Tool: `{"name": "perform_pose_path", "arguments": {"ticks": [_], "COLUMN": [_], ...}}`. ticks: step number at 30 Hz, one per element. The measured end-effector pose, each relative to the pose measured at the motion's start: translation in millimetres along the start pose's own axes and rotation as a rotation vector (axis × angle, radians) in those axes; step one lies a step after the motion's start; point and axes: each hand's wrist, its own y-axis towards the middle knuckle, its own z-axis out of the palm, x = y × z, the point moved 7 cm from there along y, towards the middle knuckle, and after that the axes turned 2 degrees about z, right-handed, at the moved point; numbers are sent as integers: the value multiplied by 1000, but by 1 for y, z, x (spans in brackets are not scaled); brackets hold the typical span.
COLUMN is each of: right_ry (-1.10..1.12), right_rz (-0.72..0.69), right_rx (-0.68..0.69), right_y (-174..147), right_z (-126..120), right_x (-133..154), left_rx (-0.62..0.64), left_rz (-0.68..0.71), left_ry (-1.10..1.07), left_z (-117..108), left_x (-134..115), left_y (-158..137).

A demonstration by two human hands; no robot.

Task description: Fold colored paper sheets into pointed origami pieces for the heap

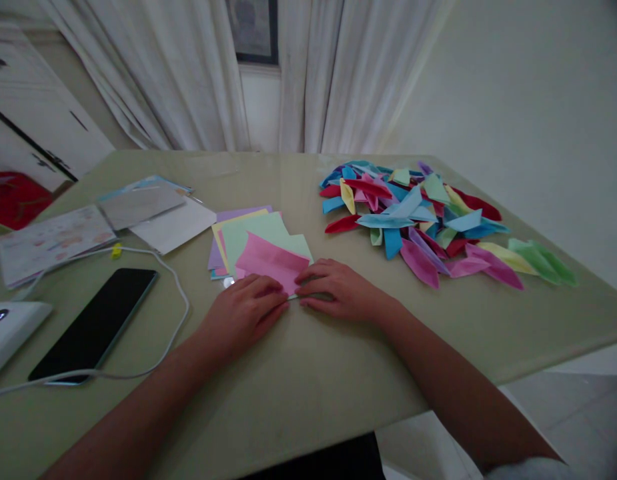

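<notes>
A pink sheet of paper (274,259) with creases lies partly over a stack of coloured paper (255,230), its top sheet pale green. My left hand (251,303) has its fingers closed on the near edge of the pink sheet. My right hand (338,290) grips the same sheet from the right, fingertips close to those of the left. Part of the sheet's lower edge is hidden under the fingers. Beside the stack, just left of the pink paper, sits a small shiny white round thing (229,283).
A heap of folded coloured paper pieces (403,207) covers the table's right side. To the left lie a black phone (95,323), a white device (13,330) with a looping white cable (185,293), and several flat sheets and booklets (58,240). White curtains (188,80) hang behind the table.
</notes>
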Motion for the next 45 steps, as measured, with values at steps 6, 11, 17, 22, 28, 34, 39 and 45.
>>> {"name": "perform_pose_path", "arguments": {"ticks": [6,11,17,22,28,34,39,45], "right_ry": [-63,-86,-109,-184,-203,-172,-146,-131], "right_rz": [-12,-25,-10,-56,-76,-62,-55,-43], "right_rx": [40,46,61,38,33,31,23,25], "right_y": [-1,-2,-2,-2,-2,-2,-1,-1], "right_z": [1,1,2,5,5,3,3,2], "right_x": [5,5,5,8,8,7,7,7], "left_rx": [19,48,88,108,118,105,140,157], "left_rz": [-13,-48,-41,-38,-19,9,4,33], "left_ry": [-17,-37,14,36,33,91,142,189], "left_z": [-1,0,1,-1,-4,-7,-6,-4], "left_x": [-1,2,0,-1,2,-2,-6,-6], "left_y": [0,0,-1,2,1,-2,0,1]}}
